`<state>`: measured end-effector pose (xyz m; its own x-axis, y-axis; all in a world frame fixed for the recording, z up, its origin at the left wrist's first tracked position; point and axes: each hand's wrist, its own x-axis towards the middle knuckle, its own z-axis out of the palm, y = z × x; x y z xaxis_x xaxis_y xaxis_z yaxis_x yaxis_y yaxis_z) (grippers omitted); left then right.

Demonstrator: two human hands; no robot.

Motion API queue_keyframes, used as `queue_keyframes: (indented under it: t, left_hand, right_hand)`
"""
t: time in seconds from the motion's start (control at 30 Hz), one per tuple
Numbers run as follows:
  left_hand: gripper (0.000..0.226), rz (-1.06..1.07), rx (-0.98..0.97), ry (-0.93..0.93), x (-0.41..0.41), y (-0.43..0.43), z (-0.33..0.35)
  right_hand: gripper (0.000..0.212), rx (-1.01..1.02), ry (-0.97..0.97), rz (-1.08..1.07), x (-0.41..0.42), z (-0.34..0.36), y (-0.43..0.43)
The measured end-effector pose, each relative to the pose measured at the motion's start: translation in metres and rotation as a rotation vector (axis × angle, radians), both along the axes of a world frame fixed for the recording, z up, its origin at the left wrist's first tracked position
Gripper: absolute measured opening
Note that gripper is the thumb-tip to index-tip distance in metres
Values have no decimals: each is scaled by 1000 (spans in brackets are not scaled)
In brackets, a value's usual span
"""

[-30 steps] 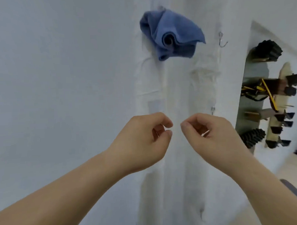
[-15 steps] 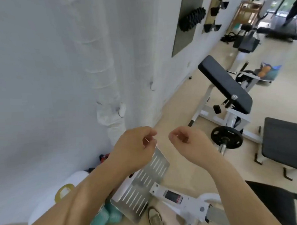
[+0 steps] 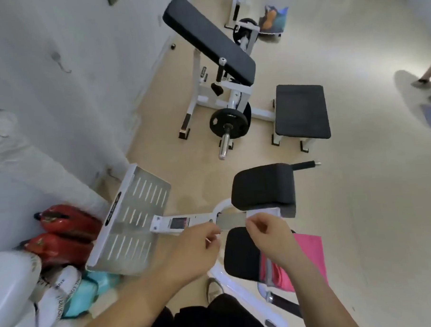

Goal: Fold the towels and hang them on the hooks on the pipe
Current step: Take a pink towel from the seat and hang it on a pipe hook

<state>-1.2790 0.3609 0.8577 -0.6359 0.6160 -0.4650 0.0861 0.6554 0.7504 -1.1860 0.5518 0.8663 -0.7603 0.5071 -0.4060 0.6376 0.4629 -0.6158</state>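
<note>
Hovering over a black padded seat point(image 3: 240, 255), the left hand point(image 3: 196, 250) and right hand point(image 3: 269, 237) keep their fingers point(image 3: 256, 224) curled in, thumbs at forefingers, nothing plainly held. A soft pink towel point(image 3: 309, 248) drapes the seat's right edge beneath the right forearm. Beyond stand a slotted metal footplate point(image 3: 137, 216) and a padded weight bench point(image 3: 209, 37).
</note>
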Motion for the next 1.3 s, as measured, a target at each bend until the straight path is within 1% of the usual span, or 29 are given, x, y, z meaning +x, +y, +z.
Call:
queue_keyframes:
  t: [0.07, 0.13, 0.23, 0.3, 0.37, 0.43, 0.47, 0.53, 0.6, 0.63, 0.67, 0.7, 0.8, 0.83, 0.93, 1.0, 1.17, 1.3]
  left_hand:
    - [27, -24, -27, -66, 23, 36, -13]
    - [25, -49, -47, -147, 44, 70, -29]
    - [17, -105, -52, -256, 74, 108, -52]
    - [12, -106, -65, -299, 91, 122, -63]
    - [11, -66, -59, -304, 105, 130, -72]
    - [9, -19, -68, -310, 112, 136, -79]
    - [10, -3, -84, -303, 113, 138, -82]
    - [13, 14, -118, -280, 113, 141, -88]
    - [15, 48, -130, -292, 114, 143, -94]
    - [15, 68, -127, -299, 115, 144, -95]
    - [14, 83, -127, -302, 116, 145, -96]
    - [13, 99, -127, -307, 117, 146, -97]
    - [13, 141, -125, -317, 121, 146, -97]
    - [13, 149, -128, -313, 121, 146, -97]
    - [10, 142, -133, -288, 121, 143, -93]
    - [10, 147, -117, -294, 121, 142, -91]
    - [11, 148, -55, -259, 119, 138, -82]
    - [13, 158, -34, -214, 111, 136, -70]
  right_hand:
    - [13, 15, -48, -76, 36, -15, 34]
    - [13, 66, -132, -103, 70, -33, 66]
    - [28, 159, -254, -159, 113, -57, 97]
    - [42, 168, -274, -248, 134, -67, 106]
    - [53, 76, -232, -362, 148, -73, 109]
    - [52, -65, -204, -467, 156, -79, 111]
    - [46, -110, -211, -491, 157, -81, 112]
    - [32, -136, -224, -511, 159, -84, 113]
    - [19, -111, -219, -537, 162, -85, 113]
    - [17, -84, -233, -526, 163, -85, 113]
    - [19, -72, -246, -500, 164, -85, 114]
    - [22, -108, -254, -486, 166, -85, 114]
    - [35, -367, -287, -523, 171, -78, 112]
    - [39, -403, -295, -526, 174, -78, 112]
    - [42, -349, -305, -473, 183, -78, 113]
    - [43, -356, -264, -478, 184, -73, 110]
    - [41, -370, -21, -543, 167, -48, 102]
    - [40, -250, 191, -563, 152, -33, 96]
